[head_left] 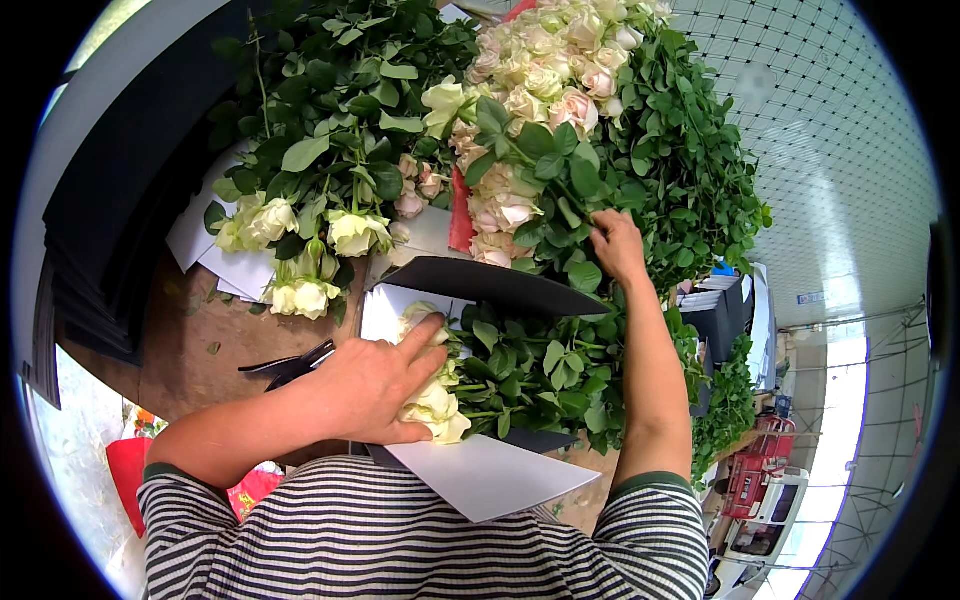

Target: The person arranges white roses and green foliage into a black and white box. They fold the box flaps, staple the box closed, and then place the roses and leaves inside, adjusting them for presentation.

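Right now, a bunch of pale cream roses with long green stems point(437, 412) lies on its side in front of the person, with the flowers to the left and the leaves to the right. The person's left hand point(385, 380) rests on top of the flowers, its thumb and pointing finger spread apart. The right hand point(618, 245) is a bit farther away, and its fingers are bent together around a green leafy stem point(583, 180). Just behind the bunch, a stiff black sheet point(490, 285) stands tilted up, and on the near side a smooth white flap point(490, 475) sticks out toward the person's black-and-white striped shirt point(420, 540). Beside the left arm, a tool with black handles point(290, 365) lies on a brown wooden table point(190, 340). Farther back is a big heap of cream and soft pink roses point(560, 80), with lots of green leaves on its right. To the left of that heap, more pale yellow roses point(355, 235) lie with their heads toward the person. A stack of big black sheets point(90, 250) is at the far left.
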Motion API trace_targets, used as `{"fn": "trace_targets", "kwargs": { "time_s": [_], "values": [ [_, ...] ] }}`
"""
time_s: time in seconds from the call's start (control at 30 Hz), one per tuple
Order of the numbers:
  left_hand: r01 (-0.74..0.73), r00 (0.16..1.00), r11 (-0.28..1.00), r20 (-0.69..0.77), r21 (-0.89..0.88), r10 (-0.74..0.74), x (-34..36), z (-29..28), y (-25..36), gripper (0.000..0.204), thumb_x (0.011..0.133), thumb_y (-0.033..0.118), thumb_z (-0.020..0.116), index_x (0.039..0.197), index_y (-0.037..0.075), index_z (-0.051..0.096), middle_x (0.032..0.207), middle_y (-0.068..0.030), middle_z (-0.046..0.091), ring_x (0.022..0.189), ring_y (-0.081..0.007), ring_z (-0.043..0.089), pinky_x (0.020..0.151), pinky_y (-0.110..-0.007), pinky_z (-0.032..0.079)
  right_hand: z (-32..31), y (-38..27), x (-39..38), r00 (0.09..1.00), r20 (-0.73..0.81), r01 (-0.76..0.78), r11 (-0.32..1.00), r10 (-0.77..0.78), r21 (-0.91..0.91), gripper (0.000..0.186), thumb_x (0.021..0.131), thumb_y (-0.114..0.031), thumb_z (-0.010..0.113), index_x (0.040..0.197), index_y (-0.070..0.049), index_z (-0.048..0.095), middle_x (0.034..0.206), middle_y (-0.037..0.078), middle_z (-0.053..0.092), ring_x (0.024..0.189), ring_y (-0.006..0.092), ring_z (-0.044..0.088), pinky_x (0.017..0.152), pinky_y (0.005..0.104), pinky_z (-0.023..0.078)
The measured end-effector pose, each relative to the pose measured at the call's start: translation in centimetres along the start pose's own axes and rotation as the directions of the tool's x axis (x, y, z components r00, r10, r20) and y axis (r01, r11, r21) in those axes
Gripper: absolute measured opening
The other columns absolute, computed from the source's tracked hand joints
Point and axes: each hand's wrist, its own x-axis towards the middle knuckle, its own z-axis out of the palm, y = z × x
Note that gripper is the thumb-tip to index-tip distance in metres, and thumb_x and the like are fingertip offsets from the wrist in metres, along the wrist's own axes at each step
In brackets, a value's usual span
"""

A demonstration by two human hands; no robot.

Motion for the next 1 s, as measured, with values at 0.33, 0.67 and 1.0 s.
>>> {"fn": "trace_targets", "kwargs": {
  "time_s": [0.33, 0.67, 1.0],
  "values": [
    [-0.014, 0.998, 0.999, -0.057, -0.033, 0.012, -0.2, 0.5, -0.1, 0.077, 0.068, 0.046, 0.073, 0.125, 0.0, 0.049, 0.14, -0.0255, 0.037, 0.069, -0.0371, 0.066, 0.065, -0.042, 0.055, -21.1, -1.1, -5.1, 0.906, -0.416, 0.212, 0.933, -0.075, 0.292, 0.027, 0.096, -0.003, 0.051, 0.121, 0.001, 0.058, 0.095, 0.004, 0.064, 0.077, 0.0094, 0.055, 0.069, 0.0236, 0.047],
    [0.101, 0.96, 0.995, 0.265, -0.02, -0.092, -0.1, -0.6, 0.4, 0.072, 0.075, 0.043, 0.068, 0.124, -0.006, 0.049, 0.1, -0.0182, 0.063, 0.082, -0.0311, 0.066, 0.069, -0.04, 0.053, -9.9, -3.7, -15.3, 0.936, 0.333, -0.03, 0.917, -0.114, 0.399, 0.025, 0.088, 0.003, 0.056, 0.113, 0.001, 0.059, 0.079, 0.011, 0.056, 0.07, 0.0205, 0.055, 0.065, 0.0278, 0.044],
    [-0.021, 0.999, 0.999, -0.036, -0.033, 0.02, -0.8, 1.3, -0.5, 0.07, 0.076, 0.047, 0.067, 0.121, -0.005, 0.05, 0.125, -0.019, 0.049, 0.079, -0.0314, 0.066, 0.067, -0.041, 0.053, -11.0, -7.2, -13.5, 0.902, 0.432, 0.071, 0.981, 0.015, -0.182, 0.053, 0.075, 0.0, 0.068, 0.126, -0.003, 0.053, 0.119, 0.017, 0.06, 0.116, 0.0348, 0.052, 0.097, 0.0423, 0.043]
  ]
}}
